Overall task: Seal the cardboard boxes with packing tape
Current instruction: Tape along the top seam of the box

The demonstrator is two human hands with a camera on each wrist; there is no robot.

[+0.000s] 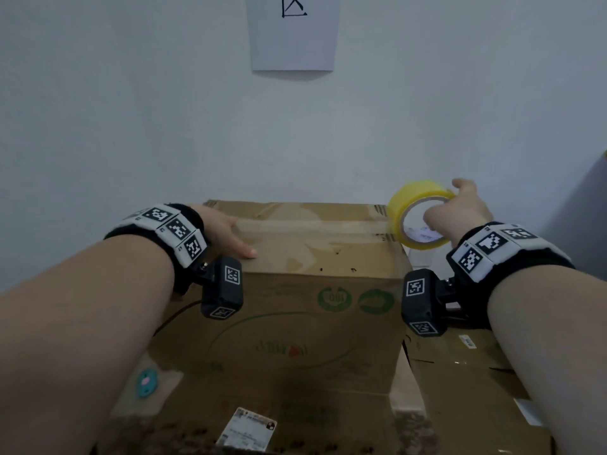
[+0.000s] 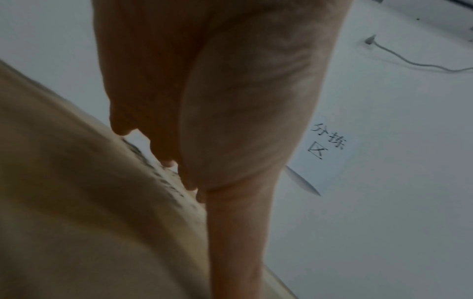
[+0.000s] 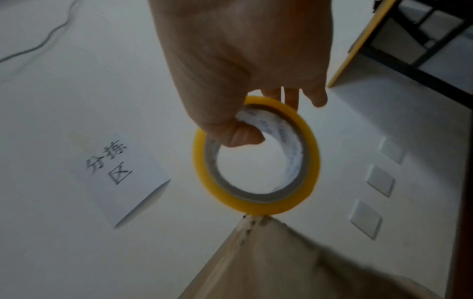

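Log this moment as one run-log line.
left hand: flat on box top | right hand: grips tape roll at box's right edge | seam taped

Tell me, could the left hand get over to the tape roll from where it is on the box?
Probably yes. The left hand lies flat on the box top, holding nothing, and the bare top between it and the tape roll, which the right hand holds at the far right edge, looks unobstructed.

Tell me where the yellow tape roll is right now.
In the head view the yellow tape roll is at the right, held upright by the right hand just off the top right end of the cardboard box.
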